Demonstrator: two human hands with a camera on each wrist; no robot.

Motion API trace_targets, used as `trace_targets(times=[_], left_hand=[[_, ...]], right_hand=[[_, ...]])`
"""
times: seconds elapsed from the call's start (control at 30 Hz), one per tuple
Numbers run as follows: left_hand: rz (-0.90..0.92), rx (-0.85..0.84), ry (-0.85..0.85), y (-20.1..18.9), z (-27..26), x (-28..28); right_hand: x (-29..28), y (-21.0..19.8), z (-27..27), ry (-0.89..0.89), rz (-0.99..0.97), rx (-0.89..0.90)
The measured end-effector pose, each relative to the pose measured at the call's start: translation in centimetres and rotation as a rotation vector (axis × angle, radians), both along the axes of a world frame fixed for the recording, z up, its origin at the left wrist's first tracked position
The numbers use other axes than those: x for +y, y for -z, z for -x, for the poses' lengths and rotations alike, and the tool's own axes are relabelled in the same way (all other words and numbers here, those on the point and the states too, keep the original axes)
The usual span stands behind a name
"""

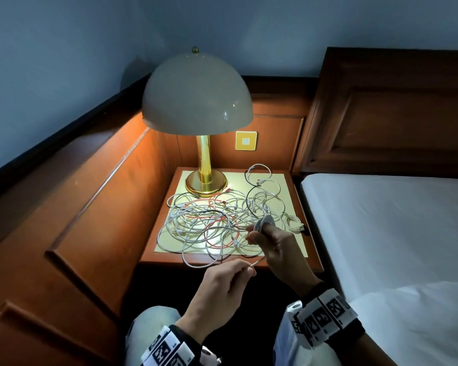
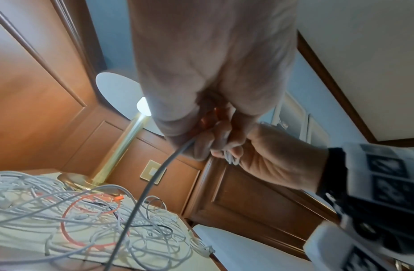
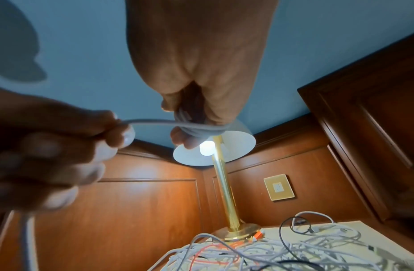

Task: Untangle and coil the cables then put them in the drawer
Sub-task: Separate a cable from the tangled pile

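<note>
Left hand (image 1: 220, 289) pinches a white cable (image 1: 258, 261); right hand (image 1: 273, 243) grips its small coil (image 1: 265, 221). Beyond, tangled white, orange, black cables (image 1: 209, 223) cover the nightstand (image 1: 296, 196).

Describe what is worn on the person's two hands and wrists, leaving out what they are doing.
Both hands are bare, with no gloves. The left hand has a black wrist band carrying white blocks printed with black square-pattern markers. The right hand has a matching black band with the same white marker blocks. No sleeve shows on either forearm.
</note>
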State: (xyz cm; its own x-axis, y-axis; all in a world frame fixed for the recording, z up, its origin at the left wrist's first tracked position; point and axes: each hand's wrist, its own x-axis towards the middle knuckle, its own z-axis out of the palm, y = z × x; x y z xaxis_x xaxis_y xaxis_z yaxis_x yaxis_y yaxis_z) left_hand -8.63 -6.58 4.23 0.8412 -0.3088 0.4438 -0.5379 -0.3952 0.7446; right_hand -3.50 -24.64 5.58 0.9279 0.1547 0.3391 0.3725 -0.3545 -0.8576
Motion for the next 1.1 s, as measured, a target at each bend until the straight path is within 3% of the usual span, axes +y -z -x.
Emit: trace_targets(times=[0.2,0.53,0.7,0.83,1.1], left_hand=[[-0.043,-0.076,-0.044,-0.8,-2.1,1.3],[0.112,0.110,0.051,-1.9,-4.2,0.9],[0.268,0.300,0.062,-1.4,-4.3,0.6],[0.565,0.557,0.155,-0.8,-3.7,0.0],[0.691,0.647,0.168,0.4,-2.6,-0.7]], right_hand=[[-0.3,1.2,2.2,-0.159,0.011,0.253],[-0.2,0.2,3.9,-0.420,-0.535,0.646],[0.1,-0.5,4.7,-0.499,-0.637,0.707],[0.4,-0.8,5.1,-0.546,-0.732,0.729],[0.0,-1.3,5.5,-0.560,-0.777,0.681]])
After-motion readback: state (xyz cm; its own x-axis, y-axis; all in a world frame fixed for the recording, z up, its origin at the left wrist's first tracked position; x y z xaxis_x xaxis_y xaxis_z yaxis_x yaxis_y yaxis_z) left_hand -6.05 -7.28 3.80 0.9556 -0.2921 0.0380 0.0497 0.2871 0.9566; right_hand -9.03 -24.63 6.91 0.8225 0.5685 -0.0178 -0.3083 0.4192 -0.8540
